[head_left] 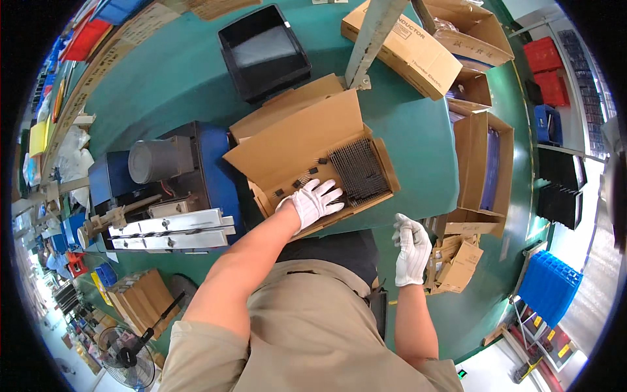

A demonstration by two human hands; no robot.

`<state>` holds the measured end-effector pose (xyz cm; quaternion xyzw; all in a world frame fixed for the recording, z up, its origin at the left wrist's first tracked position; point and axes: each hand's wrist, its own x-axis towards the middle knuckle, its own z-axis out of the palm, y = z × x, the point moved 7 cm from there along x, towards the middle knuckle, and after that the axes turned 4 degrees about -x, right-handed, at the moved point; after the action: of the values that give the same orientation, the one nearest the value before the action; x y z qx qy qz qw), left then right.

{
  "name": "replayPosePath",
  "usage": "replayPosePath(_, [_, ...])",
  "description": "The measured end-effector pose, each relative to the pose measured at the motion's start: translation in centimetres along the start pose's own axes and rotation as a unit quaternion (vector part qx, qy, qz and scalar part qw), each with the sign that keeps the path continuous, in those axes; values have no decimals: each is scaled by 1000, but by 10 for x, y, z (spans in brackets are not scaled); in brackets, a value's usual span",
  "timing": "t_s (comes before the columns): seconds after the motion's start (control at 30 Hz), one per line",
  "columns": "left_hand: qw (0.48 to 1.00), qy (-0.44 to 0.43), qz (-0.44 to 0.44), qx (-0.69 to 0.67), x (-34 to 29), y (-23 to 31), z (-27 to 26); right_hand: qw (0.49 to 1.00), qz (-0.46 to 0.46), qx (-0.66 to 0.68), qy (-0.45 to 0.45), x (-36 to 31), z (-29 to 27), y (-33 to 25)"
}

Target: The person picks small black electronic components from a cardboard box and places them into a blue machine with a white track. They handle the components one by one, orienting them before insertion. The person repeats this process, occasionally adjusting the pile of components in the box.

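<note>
My left hand [318,201], in a white glove, reaches into an open cardboard box [300,134] on the green table. Its fingers are spread over the box floor, and no held thing shows. Beside its fingertips, dense rows of small black parts with thin metal legs [358,171] fill the box's right end. Several loose black parts [313,170] lie near the glove; what is under the palm is hidden. My right hand [412,250], gloved too, hangs past the table's near edge. Its fingers are loosely bent, the thumb stands apart, and nothing shows in them.
Left of the box stands a machine with a grey motor and metal rails [168,230]. A black tray [264,52] lies behind it. A metal post [374,42] rises near a closed carton [408,53]. Open cartons [471,163] line the table's right side.
</note>
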<state>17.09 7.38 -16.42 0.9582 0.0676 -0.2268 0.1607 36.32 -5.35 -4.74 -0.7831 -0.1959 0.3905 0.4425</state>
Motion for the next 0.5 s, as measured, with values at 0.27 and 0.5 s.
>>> replayPosePath(0.27, [999,-52,2,-14,12,0,-7,1000,-5,1,-13,20,-8,1])
replayPosePath(0.5, [998,37,44,22,23,10,1,1000,12,10,-14,14,-13,12])
